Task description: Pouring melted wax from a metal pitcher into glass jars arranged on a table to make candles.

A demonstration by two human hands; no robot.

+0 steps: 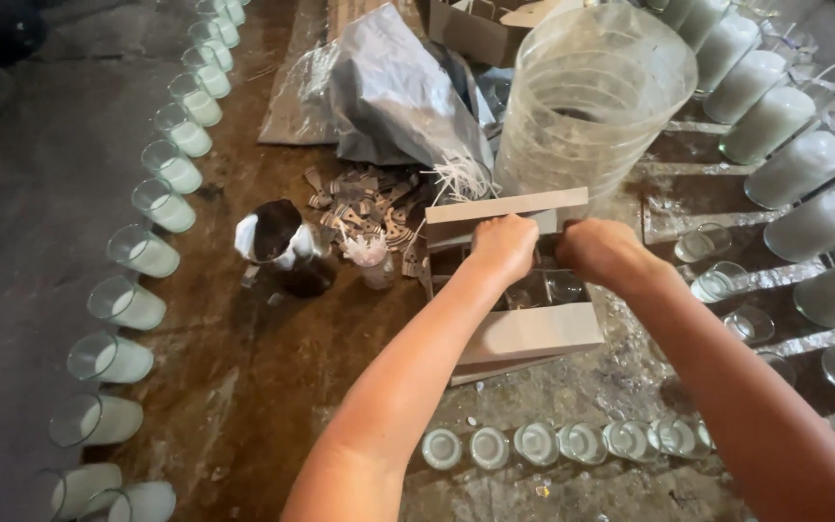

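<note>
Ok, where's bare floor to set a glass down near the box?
Bare floor lies left of the box, between it and the left row of filled glasses, below the dark pot. A narrow strip separates the box from the near row of glasses. Crowded: right side with filled glasses, and behind the box, scraps and a plastic stack.

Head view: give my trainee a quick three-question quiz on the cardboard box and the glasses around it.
1. True or false: both hands are inside the open cardboard box.
2. The row of glasses curving along the left holds: A) white wax, B) red liquid, C) nothing.
3. What stands just behind the box?

Key
1. True: left hand and right hand reach in among empty glasses.
2. A.
3. A stack of clear plastic containers.
</note>
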